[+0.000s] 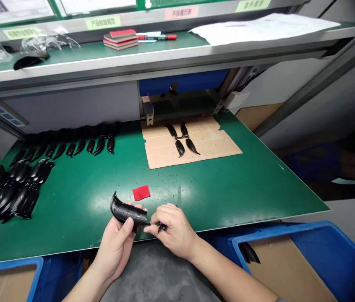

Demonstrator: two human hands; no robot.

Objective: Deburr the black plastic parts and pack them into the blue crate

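Note:
My left hand (116,243) grips a curved black plastic part (126,211) at the near edge of the green table (228,188), thumb pressed on its face. My right hand (173,228) is closed in a pinch on a small blue-tipped tool (162,227) whose tip touches the part's right end. A small red square pad (141,193) lies on the mat just beyond the part.
Several black curved parts lie in a row (79,147) and a heap (10,191) at the left. A cardboard sheet (215,144) holds a sprue of parts (182,140). Blue bins (322,256) stand below right and left (7,279). A shelf (133,54) carries pads and a marker.

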